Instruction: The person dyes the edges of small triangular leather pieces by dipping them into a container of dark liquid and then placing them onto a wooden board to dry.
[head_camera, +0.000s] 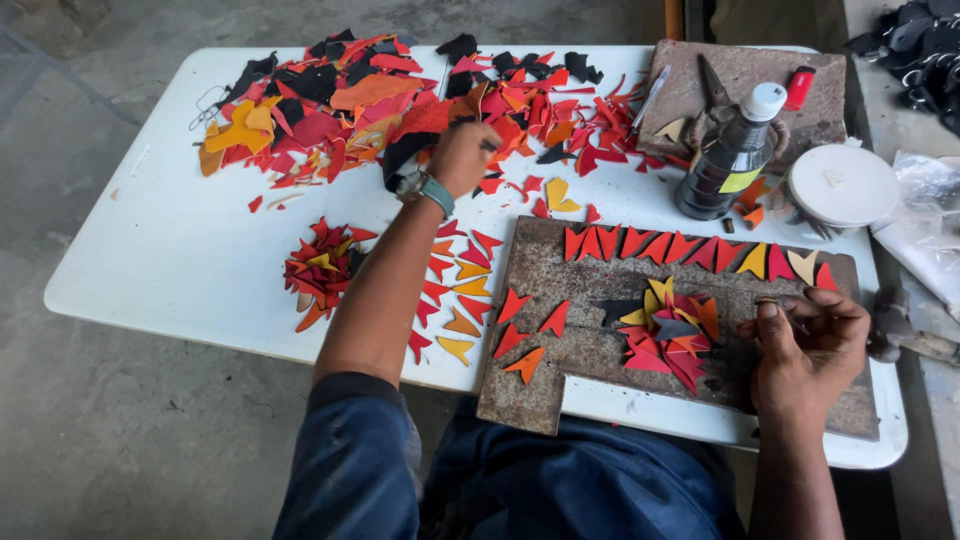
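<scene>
Both hands busy — left hand (462, 155) fingers buried among scraps (400, 100).

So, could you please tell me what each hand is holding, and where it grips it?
The left hand reaches into the scrap pile; its grip is hidden. The right hand pinches something small at its fingertips; I cannot tell what.

There is one view only, from the camera on my head, so no second view shares any part of the scene. It looks steeply down and forward over my lap at the white counter (160, 250), which lies close below me. The near edge runs across the lower part of the picture, the far edge near the top. The left corners show fully; the right end is cut partly by the frame. Grey floor (120, 430) shows to the left and beyond the far edge.
</scene>
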